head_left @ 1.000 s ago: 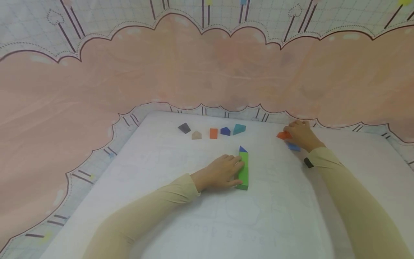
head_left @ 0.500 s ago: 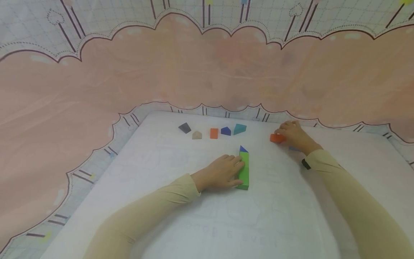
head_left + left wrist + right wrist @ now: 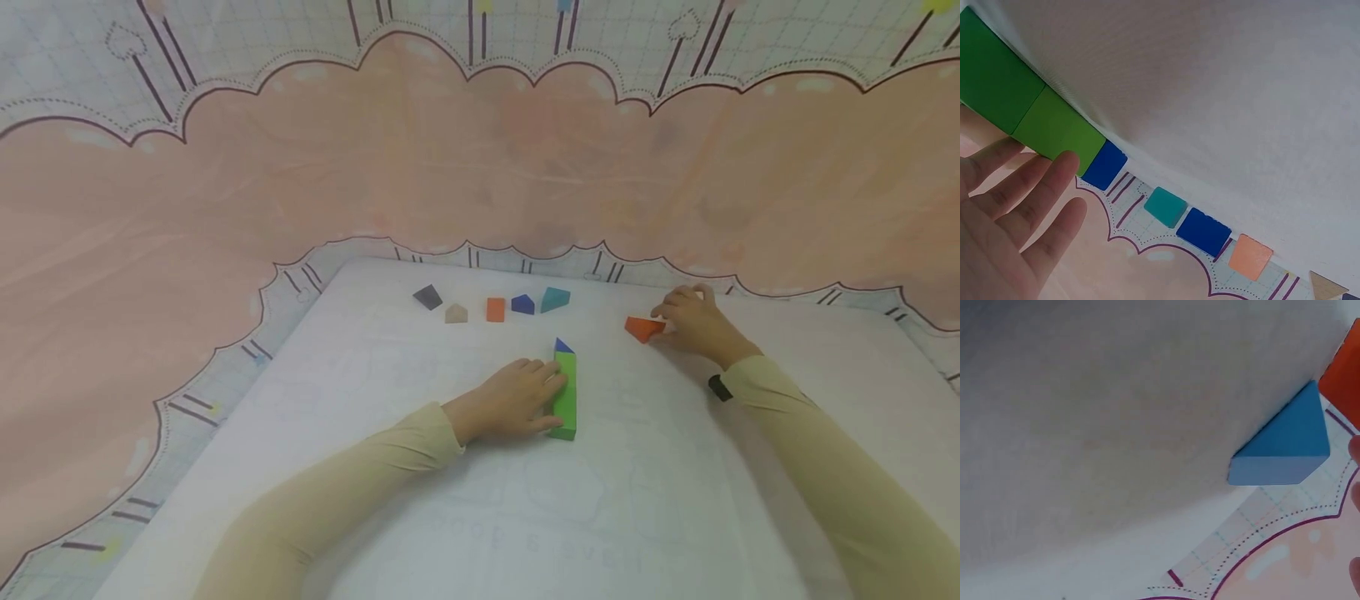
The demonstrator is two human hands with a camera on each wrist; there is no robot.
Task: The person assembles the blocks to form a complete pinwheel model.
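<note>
My left hand (image 3: 517,398) rests along the left side of a row of two green blocks (image 3: 1060,131), its fingers extended and touching them. At the row's far end sits a blue triangular block (image 3: 563,346). On the right, my right hand (image 3: 697,321) pinches the right end of an orange wedge-shaped block (image 3: 642,329) between thumb and fingers, low over the table. In the right wrist view a light blue triangular block (image 3: 1285,440) lies close to the orange one. That light blue block is hidden by the hand in the head view.
Along the table's far side lie a grey block (image 3: 428,297), a beige block (image 3: 456,313), an orange square block (image 3: 496,309), a dark blue block (image 3: 522,304) and a teal block (image 3: 555,299). A patterned cloth (image 3: 480,183) hangs behind the white table (image 3: 375,517).
My right hand first brought the orange block leftward, away from the light blue block. It has since turned it and drawn it slightly nearer. My left hand and the green blocks stay put.
</note>
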